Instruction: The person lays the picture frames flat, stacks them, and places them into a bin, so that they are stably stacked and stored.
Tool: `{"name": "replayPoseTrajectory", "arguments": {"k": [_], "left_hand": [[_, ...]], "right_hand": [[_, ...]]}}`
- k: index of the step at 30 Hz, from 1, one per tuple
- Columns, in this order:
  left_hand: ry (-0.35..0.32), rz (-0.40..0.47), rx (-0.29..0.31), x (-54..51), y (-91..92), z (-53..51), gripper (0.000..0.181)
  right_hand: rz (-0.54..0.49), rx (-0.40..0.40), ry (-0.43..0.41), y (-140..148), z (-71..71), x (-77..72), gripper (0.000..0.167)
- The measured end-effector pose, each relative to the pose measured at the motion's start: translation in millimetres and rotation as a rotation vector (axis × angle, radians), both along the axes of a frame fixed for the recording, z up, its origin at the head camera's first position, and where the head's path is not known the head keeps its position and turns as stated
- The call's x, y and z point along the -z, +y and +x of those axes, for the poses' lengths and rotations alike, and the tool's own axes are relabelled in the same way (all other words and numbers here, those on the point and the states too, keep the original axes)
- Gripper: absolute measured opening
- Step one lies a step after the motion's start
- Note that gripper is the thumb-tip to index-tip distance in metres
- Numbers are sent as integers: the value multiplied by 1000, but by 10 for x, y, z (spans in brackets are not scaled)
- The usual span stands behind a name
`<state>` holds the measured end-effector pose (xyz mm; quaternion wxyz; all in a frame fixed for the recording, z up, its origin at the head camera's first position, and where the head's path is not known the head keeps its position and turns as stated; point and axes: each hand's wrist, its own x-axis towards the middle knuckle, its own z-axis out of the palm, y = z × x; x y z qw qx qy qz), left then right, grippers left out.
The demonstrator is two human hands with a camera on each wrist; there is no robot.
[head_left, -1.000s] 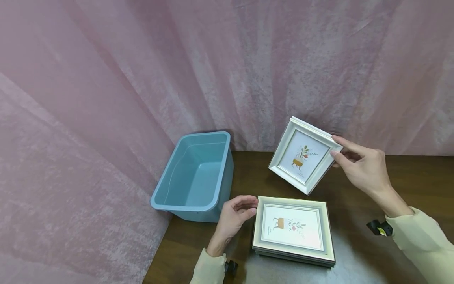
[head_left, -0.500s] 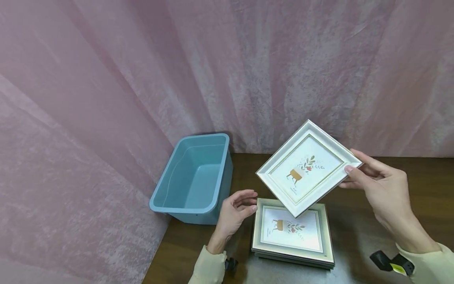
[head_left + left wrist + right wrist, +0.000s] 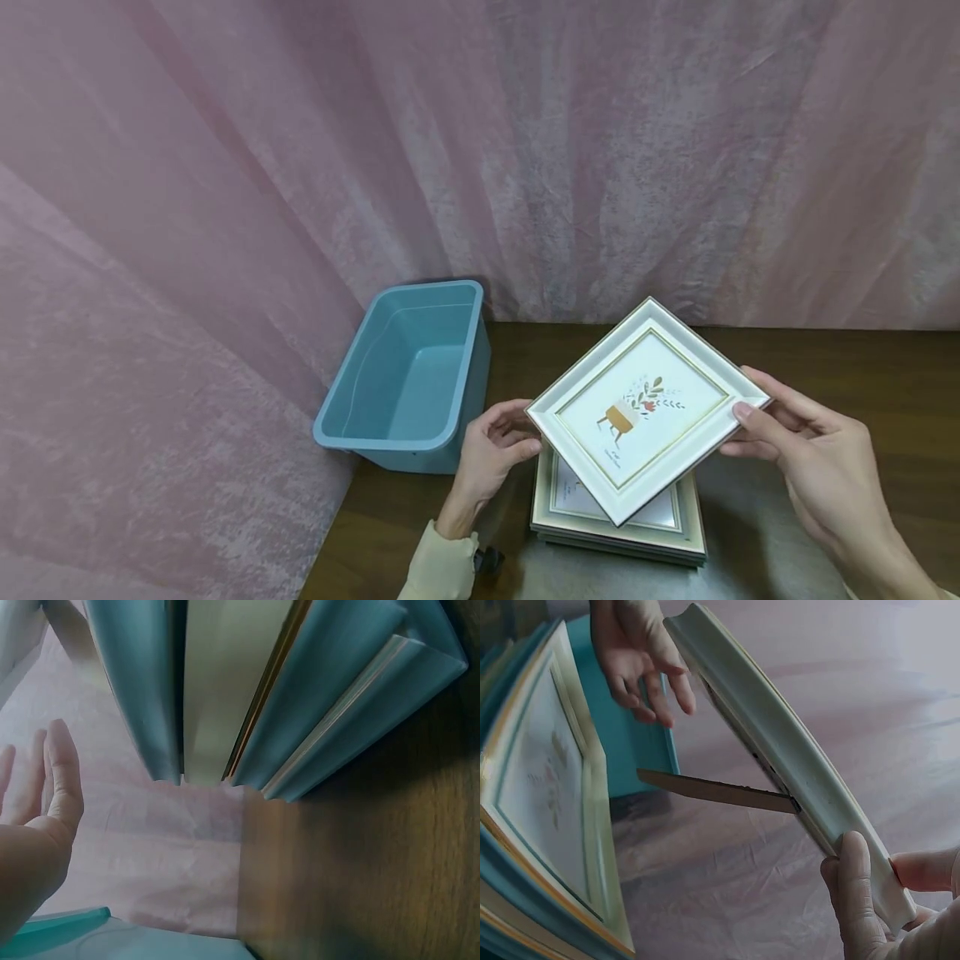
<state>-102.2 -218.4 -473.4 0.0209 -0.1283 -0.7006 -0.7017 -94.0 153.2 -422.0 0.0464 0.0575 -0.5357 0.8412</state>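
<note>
A small black device (image 3: 490, 561) adjoins the pale yellow left sleeve (image 3: 439, 563).

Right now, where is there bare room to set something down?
Bare wooden tabletop lies beyond the right hand, up to the pink curtain, with a smaller patch between the blue bin and held picture frame. The bin's visible floor is bare too. Crowded: the frame stack, with the left hand close beside and the held picture frame above.

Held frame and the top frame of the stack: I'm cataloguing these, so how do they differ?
The held frame is raised and tilted in the right hand; the top frame lies flat on the stack. The held frame looks whiter, the top frame creamier. Both are pale, rectangular picture frames.
</note>
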Motion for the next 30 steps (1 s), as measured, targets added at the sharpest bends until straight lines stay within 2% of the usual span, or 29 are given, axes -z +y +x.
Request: {"name": "replayPoseTrajectory", "arguments": {"k": [6,13,23,30], "left_hand": [[7,36,33,-3,16,25,77],[55,54,94,8,25,57,89],[116,-1,265,24,-15,103,100],[148,-21,298,27,-38,83,97]], "right_hand": [[2,-24,-57,-19,142,86,50],[-18,8,-131,-62,296,201,49],[7,-7,-177,-28,397,291,49],[26,-17,-182,-29,438,334,49]]}}
